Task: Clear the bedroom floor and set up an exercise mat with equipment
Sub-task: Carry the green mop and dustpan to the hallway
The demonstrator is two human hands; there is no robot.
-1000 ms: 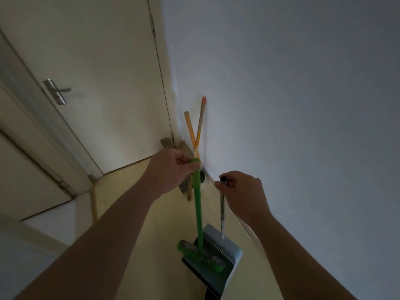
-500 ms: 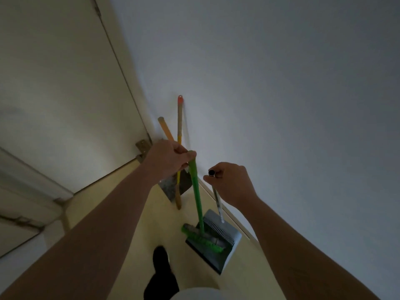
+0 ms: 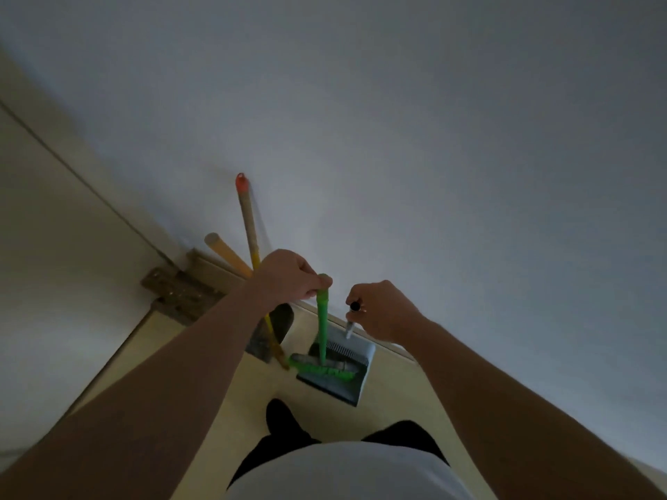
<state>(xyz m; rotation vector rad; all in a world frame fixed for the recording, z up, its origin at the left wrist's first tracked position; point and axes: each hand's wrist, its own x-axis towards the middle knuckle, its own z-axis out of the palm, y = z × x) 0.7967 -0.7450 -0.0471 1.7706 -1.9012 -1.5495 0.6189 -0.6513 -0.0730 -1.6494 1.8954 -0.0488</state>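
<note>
1. Gripping the green broom by its handle top, my left hand curls round it.
2. My right hand pinches the dustpan by its upright handle.
3. Broom bristles sit in the dustpan, on the floor beside the wall.

The left hand holds the top of the green broom. The right hand holds the thin handle of the grey dustpan. The broom's brush sits in the dustpan on the floor. Two long sticks lean on the wall.
</note>
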